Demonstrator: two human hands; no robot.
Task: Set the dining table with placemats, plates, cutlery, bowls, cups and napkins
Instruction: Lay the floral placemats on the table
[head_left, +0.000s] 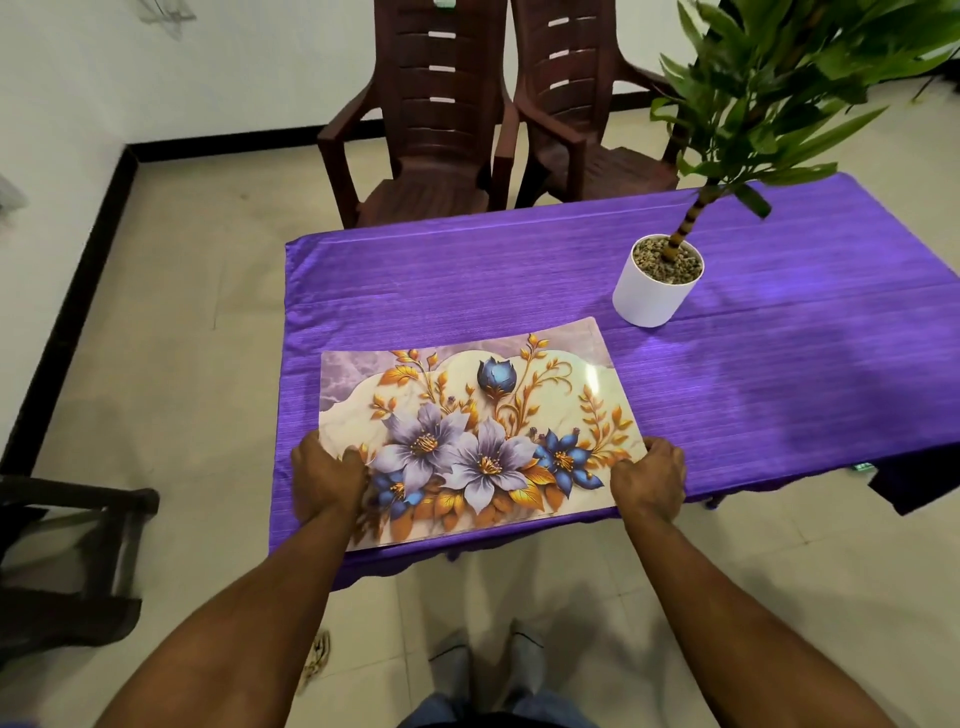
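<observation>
The worktop (727, 364), draped in a shiny purple cloth, fills the middle of the view, with two dark brown plastic chairs (498, 114) standing behind its far edge. A floral placemat (478, 415) lies at the near left corner of the worktop, its near edge jutting just past the cloth's hem. A potted plant (657, 280) in a white pot stands near the placemat's far right corner, apart from it. The left hand (327, 478) clamps the placemat's near left corner, thumb on top and fingers curled under. The right hand (649, 483) grips the near right corner, knuckles up, fingers wrapped round the edge.

No plates, cutlery, bowls, cups or napkins are in sight, so the setting looks barely begun. The glossy mat on the slick cloth could slide or drag the cloth into wrinkles if pushed unevenly. Left overhanging, it may tip off once released. A hard shove forward could nudge the pot.
</observation>
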